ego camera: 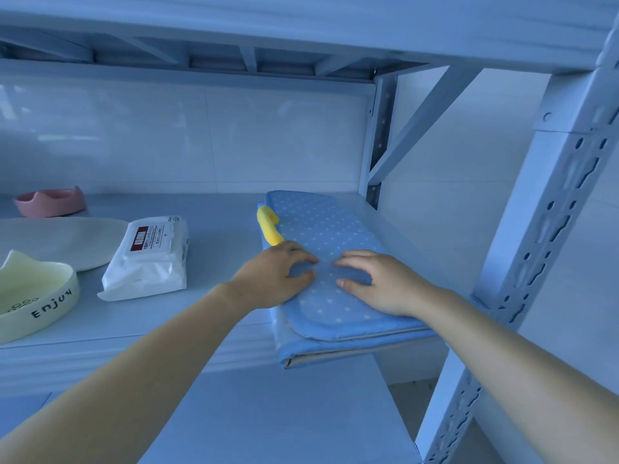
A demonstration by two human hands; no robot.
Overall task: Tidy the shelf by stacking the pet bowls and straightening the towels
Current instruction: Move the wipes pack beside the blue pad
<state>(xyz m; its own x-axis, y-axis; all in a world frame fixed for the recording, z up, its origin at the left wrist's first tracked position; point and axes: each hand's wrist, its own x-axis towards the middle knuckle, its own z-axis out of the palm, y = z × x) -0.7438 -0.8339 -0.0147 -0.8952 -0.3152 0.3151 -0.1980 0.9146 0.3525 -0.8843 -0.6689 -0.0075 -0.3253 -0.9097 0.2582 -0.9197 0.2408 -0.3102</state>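
A folded blue towel with white dots (321, 229) lies on the right part of the shelf (221, 229), its front end hanging over the shelf's edge. A yellow piece (268, 226) pokes out along its left side. My left hand (276, 279) and my right hand (378, 283) both rest flat on top of the towel, fingertips nearly meeting. A pale yellow pet bowl marked "Enjoy" (37, 296) stands at the front left. A pink pet bowl (50, 202) sits at the back left.
A white pack of wipes (147, 256) lies between the yellow bowl and the towel. A flat white dish (67, 239) lies behind the yellow bowl. A perforated metal upright (549, 229) stands close on the right. An upper shelf (301, 25) hangs overhead.
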